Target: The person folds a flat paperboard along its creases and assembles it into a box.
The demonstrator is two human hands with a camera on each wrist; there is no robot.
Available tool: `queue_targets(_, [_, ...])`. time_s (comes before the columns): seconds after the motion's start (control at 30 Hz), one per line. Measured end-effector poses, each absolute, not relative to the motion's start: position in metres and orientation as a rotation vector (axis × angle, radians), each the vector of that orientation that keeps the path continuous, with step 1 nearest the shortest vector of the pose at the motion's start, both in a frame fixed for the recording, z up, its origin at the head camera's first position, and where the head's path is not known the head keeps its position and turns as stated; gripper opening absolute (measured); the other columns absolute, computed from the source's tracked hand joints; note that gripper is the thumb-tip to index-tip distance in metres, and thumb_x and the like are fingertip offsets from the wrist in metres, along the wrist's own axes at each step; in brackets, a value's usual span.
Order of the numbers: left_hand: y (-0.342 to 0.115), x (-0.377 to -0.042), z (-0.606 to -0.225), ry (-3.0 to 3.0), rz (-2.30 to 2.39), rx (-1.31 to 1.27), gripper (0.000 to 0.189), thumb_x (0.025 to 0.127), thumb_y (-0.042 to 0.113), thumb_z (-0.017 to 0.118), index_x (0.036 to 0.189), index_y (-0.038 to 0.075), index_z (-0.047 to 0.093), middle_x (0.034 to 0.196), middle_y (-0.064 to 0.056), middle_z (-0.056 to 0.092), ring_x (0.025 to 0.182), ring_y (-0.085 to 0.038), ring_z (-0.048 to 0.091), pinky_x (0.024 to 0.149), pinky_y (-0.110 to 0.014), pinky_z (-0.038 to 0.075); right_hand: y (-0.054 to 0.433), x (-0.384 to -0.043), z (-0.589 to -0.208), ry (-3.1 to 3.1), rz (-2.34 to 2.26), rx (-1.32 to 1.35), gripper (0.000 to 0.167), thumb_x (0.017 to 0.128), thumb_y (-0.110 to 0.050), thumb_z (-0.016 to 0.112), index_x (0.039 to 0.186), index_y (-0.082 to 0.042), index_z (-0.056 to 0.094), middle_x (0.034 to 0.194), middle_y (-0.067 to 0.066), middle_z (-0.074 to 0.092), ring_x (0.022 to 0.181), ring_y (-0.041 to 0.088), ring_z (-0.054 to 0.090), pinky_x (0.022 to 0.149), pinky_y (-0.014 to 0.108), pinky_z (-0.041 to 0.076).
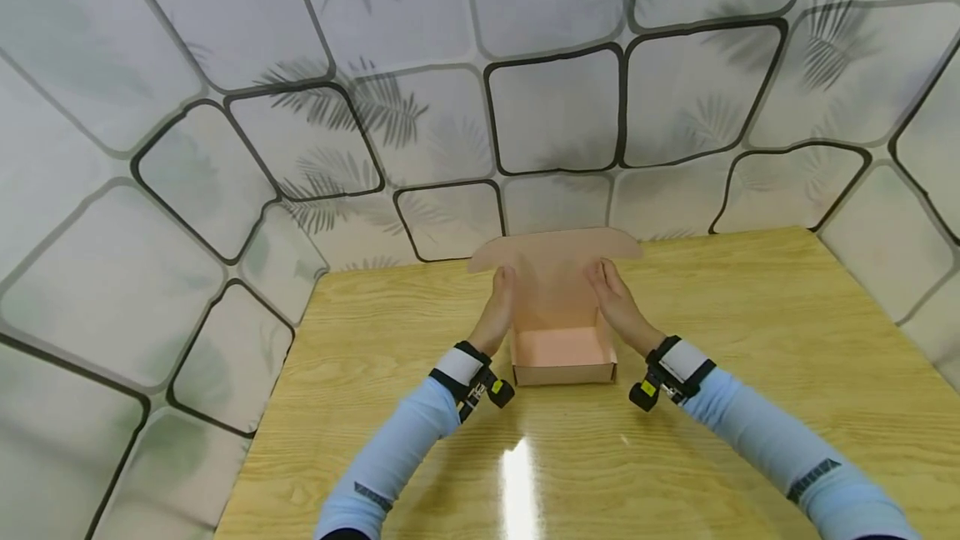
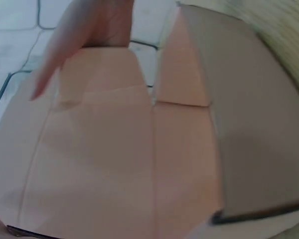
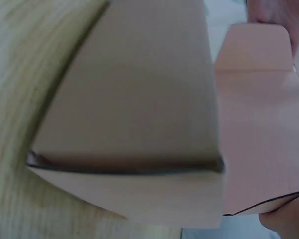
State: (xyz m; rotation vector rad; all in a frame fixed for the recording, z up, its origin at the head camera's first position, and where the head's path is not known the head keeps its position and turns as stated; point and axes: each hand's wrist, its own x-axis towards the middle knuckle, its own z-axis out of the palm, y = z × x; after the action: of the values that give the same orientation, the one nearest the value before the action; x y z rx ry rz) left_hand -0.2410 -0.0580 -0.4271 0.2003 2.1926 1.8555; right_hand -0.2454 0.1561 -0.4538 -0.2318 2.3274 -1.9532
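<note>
I have one box [image 1: 566, 375] in view, upright on the tabletop between the two hands, its front wall closer to the person than the hands are. It is the one container I count. It is pinkish inside and brownish outside, and looking down into it I see bare card across its floor. Its one lid [image 1: 553, 286] stands raised at the far side, between the hands, with a wide tuck flap [image 1: 557, 243] spreading past them at the top.

The two hands are apart, one at each side of the lid. The left hand [image 1: 495, 311] touches the lid's left edge, and the right hand [image 1: 618, 307] its right edge, fingers mostly straight. In the wrist views I get two side flaps: the left flap [image 3: 254, 47] by the left hand and the right flap [image 2: 107, 74] by the right hand.

Behind the hands, towards the person, I count two white straps, the left strap [image 1: 459, 365] and the right strap [image 1: 684, 360], and two dark cameras, the left camera [image 1: 500, 392] and the right camera [image 1: 643, 394]. Two light blue sleeves follow, left [image 1: 405, 448] and right [image 1: 787, 440].

The wood-grain tabletop [image 1: 360, 340] spreads around everything, and beyond the hands rises a wall [image 1: 555, 115] with outlined panels and grey leaves.
</note>
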Motion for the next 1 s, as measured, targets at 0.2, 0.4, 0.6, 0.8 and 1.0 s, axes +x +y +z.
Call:
queue_targets(0.2, [-0.065,-0.235,-0.445,2.157,1.878,0.343,0.062,0.107,0.04,0.01,0.154,0.002,-0.005,0.163,-0.014,-0.005,0.15,-0.028,-0.006,0.122,-0.046,0.003,0.164,-0.236,-0.462,2.297,-1.907,-0.287,0.063,0.107,-0.034,0.01,0.15,0.002,-0.018,0.157,0.021,-0.023,0.145,0.037,-0.022,0.116,0.058,-0.01])
queue_targets(0.4, [-0.078,-0.231,-0.464,2.071,1.858,0.47,0.058,0.108,0.026,0.022,0.152,-0.005,0.001,0.161,-0.019,-0.002,0.149,-0.032,0.001,0.12,-0.046,0.012,0.177,-0.227,-0.47,2.229,-1.842,-0.315,0.065,0.107,-0.033,0.013,0.148,0.002,-0.024,0.155,0.022,-0.029,0.143,0.04,-0.025,0.114,0.064,-0.006])
queue_targets(0.6, [-0.08,-0.228,-0.468,2.167,1.784,0.542,0.055,0.108,0.017,0.029,0.151,-0.009,0.007,0.159,-0.024,0.006,0.147,-0.037,0.009,0.119,-0.048,0.015,0.183,-0.225,-0.475,2.299,-1.807,-0.348,0.066,0.107,-0.03,0.015,0.146,0.009,-0.022,0.153,0.027,-0.028,0.142,0.044,-0.021,0.115,0.061,-0.009])
queue_targets(0.8, [-0.079,-0.227,-0.469,2.213,1.817,0.564,0.053,0.107,0.014,0.033,0.15,-0.012,0.014,0.156,-0.029,0.016,0.146,-0.039,0.016,0.118,-0.05,0.018,0.186,-0.222,-0.476,2.271,-1.786,-0.389,0.065,0.107,-0.029,0.013,0.145,0.009,-0.024,0.152,0.027,-0.029,0.141,0.044,-0.026,0.113,0.065,-0.006])
queue_targets(1.0, [-0.083,-0.226,-0.471,2.282,1.743,0.582,0.052,0.107,0.014,0.033,0.149,-0.013,0.017,0.154,-0.031,0.021,0.144,-0.04,0.022,0.117,-0.05,0.022,0.19,-0.217,-0.476,2.277,-1.685,-0.414,0.067,0.107,-0.036,0.012,0.146,0.006,-0.024,0.154,0.028,-0.026,0.142,0.047,-0.019,0.112,0.068,-0.002])
